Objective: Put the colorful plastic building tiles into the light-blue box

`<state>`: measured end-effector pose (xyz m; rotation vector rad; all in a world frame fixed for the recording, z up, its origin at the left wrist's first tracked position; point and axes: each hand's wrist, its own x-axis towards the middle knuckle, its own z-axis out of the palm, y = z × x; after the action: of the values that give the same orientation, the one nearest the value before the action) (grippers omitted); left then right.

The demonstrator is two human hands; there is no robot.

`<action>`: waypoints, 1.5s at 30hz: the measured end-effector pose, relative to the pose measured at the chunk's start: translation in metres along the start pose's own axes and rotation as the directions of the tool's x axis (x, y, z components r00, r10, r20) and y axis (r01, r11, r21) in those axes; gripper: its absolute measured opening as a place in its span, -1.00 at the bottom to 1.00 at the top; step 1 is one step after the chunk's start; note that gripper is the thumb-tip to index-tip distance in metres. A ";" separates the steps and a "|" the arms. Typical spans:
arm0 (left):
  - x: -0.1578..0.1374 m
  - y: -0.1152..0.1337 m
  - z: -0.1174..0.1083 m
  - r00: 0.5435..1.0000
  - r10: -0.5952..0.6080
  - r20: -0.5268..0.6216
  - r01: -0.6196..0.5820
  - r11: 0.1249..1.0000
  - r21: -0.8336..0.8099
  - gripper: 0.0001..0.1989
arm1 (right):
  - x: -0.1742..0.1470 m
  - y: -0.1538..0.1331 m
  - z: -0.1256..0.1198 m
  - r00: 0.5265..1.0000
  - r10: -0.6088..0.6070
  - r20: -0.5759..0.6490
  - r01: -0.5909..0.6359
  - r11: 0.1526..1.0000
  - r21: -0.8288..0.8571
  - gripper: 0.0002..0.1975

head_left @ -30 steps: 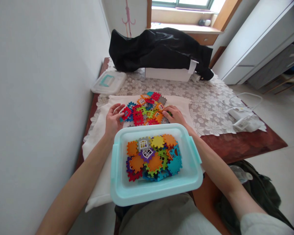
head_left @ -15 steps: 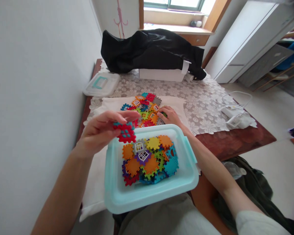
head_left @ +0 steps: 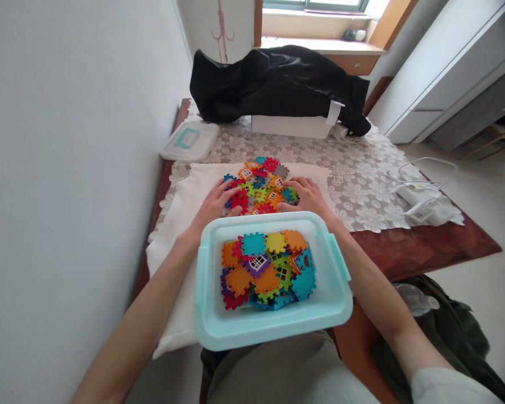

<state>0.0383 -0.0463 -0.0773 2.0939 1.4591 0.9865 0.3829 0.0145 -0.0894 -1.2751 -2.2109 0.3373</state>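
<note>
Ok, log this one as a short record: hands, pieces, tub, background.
Left hand: at the pile's left side, thumb and fingers apart
Right hand: at the pile's right side, thumb and fingers apart
Pile: multicoloured toothed pieces on white cloth
Tub: pale blue, close to the body, holding similar pieces
Background: black cover over a white box

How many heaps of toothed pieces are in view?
2: one heap inside the light-blue tub, the other pile on the white cloth beyond it, between the left hand and right hand.
</note>
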 end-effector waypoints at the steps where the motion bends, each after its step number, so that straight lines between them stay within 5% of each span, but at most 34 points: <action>1: -0.001 -0.003 0.003 0.994 0.011 0.106 -0.023 0.993 0.118 -0.43 | -0.001 0.002 -0.001 1.000 0.003 0.025 -0.003 1.000 -0.013 -0.32; 3: -0.002 -0.006 0.005 0.962 0.000 0.274 -0.074 0.963 0.258 -0.33 | -0.002 0.005 -0.001 0.997 0.006 0.081 -0.004 1.000 -0.023 -0.19; 6: -0.002 -0.003 0.001 0.935 0.024 0.354 -0.127 0.954 0.273 -0.36 | -0.001 0.008 0.000 0.991 0.001 0.132 0.001 1.000 -0.013 -0.31; 11: -0.001 0.003 -0.006 0.955 0.108 0.276 -0.155 0.976 0.155 -0.47 | 0.003 0.006 0.003 0.996 0.042 0.077 -0.040 0.999 -0.026 -0.66; 20: -0.007 0.006 0.001 0.994 0.110 0.012 -0.111 0.990 0.086 -0.48 | 0.002 0.003 0.001 0.996 0.061 0.058 -0.058 0.997 -0.052 -0.63; 27: -0.005 0.003 -0.001 0.985 0.087 0.147 -0.122 0.960 0.251 -0.44 | -0.004 -0.004 -0.012 0.996 0.029 0.079 -0.018 0.990 -0.142 -0.38; 31: -0.005 0.007 -0.001 0.990 0.048 0.134 -0.086 0.950 0.301 -0.47 | -0.003 0.001 -0.011 0.990 -0.001 0.141 0.025 0.985 -0.173 -0.48; 45: -0.006 0.008 0.001 0.996 0.076 0.040 -0.079 0.995 0.063 -0.45 | 0.001 0.009 0.008 0.991 -0.060 0.117 0.070 0.994 -0.086 -0.55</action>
<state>0.0431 -0.0546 -0.0741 2.2183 1.4183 0.9343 0.3843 0.0203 -0.0994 -1.2554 -2.3832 0.2950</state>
